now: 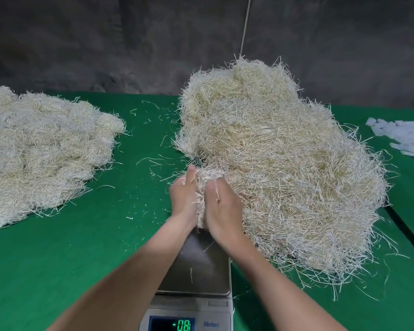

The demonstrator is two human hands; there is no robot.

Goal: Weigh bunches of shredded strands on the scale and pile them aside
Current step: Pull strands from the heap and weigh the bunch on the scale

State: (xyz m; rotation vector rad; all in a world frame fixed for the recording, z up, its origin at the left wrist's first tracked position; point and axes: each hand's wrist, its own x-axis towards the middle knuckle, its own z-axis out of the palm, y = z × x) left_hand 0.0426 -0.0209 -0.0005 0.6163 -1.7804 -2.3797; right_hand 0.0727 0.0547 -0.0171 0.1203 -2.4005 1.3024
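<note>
A dark grey wall [81,44] fills the upper part of the view, its face mottled with lighter and darker patches. A thin pale cord [245,25] comes down in front of it from the top edge, slightly slanted, just right of centre. Below the wall lies a broad surface [58,259] covered in bright green cloth, and its far edge meets the wall in a nearly straight line. Near the right edge a dark strip [406,230] cuts diagonally across the green; whether it is a gap or a band cannot be told. The light is soft and even, brighter on the cloth than on the wall.
</note>
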